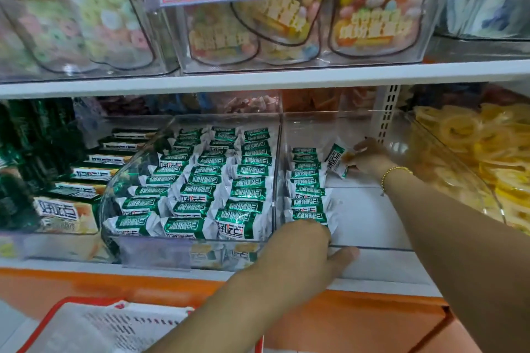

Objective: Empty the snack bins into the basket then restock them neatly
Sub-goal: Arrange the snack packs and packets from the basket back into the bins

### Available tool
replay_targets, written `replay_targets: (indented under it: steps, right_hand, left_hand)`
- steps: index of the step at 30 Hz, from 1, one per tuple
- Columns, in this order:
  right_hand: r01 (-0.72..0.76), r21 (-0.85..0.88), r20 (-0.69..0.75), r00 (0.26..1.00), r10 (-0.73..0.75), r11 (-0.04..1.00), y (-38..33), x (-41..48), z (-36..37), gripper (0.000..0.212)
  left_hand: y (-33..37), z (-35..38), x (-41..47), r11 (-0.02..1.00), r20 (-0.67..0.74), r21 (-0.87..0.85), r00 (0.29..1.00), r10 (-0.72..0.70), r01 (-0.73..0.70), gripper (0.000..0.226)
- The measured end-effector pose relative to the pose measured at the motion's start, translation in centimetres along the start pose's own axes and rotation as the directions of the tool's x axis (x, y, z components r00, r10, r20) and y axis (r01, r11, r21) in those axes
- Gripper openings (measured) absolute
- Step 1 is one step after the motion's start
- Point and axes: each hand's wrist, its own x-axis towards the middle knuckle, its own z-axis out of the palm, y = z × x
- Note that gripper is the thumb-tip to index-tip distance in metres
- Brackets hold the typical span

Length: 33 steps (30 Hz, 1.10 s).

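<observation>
Honestly, the wrapped snack looks light, crinkly and slippery (I'd grab a sealed end). Right hand pinches it at the back of the clear bin; left hand sits on the front row, fingers hidden, can't tell.

Two bins stand side by side on the shelf, walls touching. The left bin is packed with rows of packets; the right bin holds a single column of packets along its left wall. Behind and right of that column, the right hand pinches a loose packet. The left hand lies over the right bin's front left corner. Boxes lie left of the bins, a bin of slices right, the basket below in front, bagged sweets on the upper shelf above
</observation>
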Motion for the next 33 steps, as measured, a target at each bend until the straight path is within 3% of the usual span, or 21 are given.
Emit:
replay_targets:
  steps: [5, 6, 9, 11, 17, 22, 26, 30, 33]
  right_hand:
    - [-0.129, 0.033, 0.085, 0.988, 0.126, 0.991, 1.7, 1.2, 0.3, 0.020]
    - [-0.106, -0.005, 0.080, 0.991, 0.106, 0.994, 1.6, 1.1, 0.3, 0.017]
    - [0.032, -0.046, -0.033, 0.999, -0.034, 0.998, 1.4, 0.9, 0.2, 0.054]
    - [0.151, -0.154, -0.085, 0.982, -0.166, 0.976, 1.1, 0.8, 0.4, 0.058]
    - [0.299, -0.490, 0.013, 0.942, -0.336, 0.819, 0.0, 0.8, 1.2, 0.043]
    - [0.150, -0.591, -0.018, 0.980, -0.199, 0.793, 0.3, 0.3, 0.6, 0.014]
    - [0.027, -0.560, -0.066, 0.995, -0.078, 0.828, 1.0, 0.4, -0.3, 0.025]
    - [-0.026, -0.466, -0.061, 0.998, -0.003, 0.884, 0.9, 0.7, -0.8, 0.030]
    - [-0.027, -0.254, -0.062, 0.998, 0.011, 0.967, 1.2, 1.0, -1.1, 0.013]
  left_hand:
    - [0.1, -0.4, 0.0, 0.994, 0.023, -0.107, 1.000, 0.003, -0.001, 0.061]
    - [0.2, -0.5, 0.0, 0.992, 0.011, -0.129, 1.000, -0.009, 0.010, 0.058]
    - [0.7, -0.4, 0.5, 0.991, 0.029, -0.125, 0.998, -0.052, 0.055, 0.053]
    - [1.0, -0.3, 0.9, 0.995, 0.109, -0.082, 0.993, -0.053, 0.062, 0.059]
    - [1.1, -0.8, 2.3, 0.985, 0.386, 0.066, 0.907, -0.171, 0.158, 0.075]
    - [1.4, -1.3, 2.4, 0.981, 0.459, 0.098, 0.867, -0.195, 0.169, 0.077]
    - [1.4, -1.0, 3.6, 0.985, 0.392, 0.044, 0.904, -0.171, 0.167, 0.079]
    - [2.2, -0.6, 5.6, 0.996, 0.169, -0.040, 0.983, -0.076, 0.084, 0.068]
    - [1.6, 0.0, 6.7, 0.990, 0.204, -0.023, 0.970, -0.129, 0.137, 0.072]
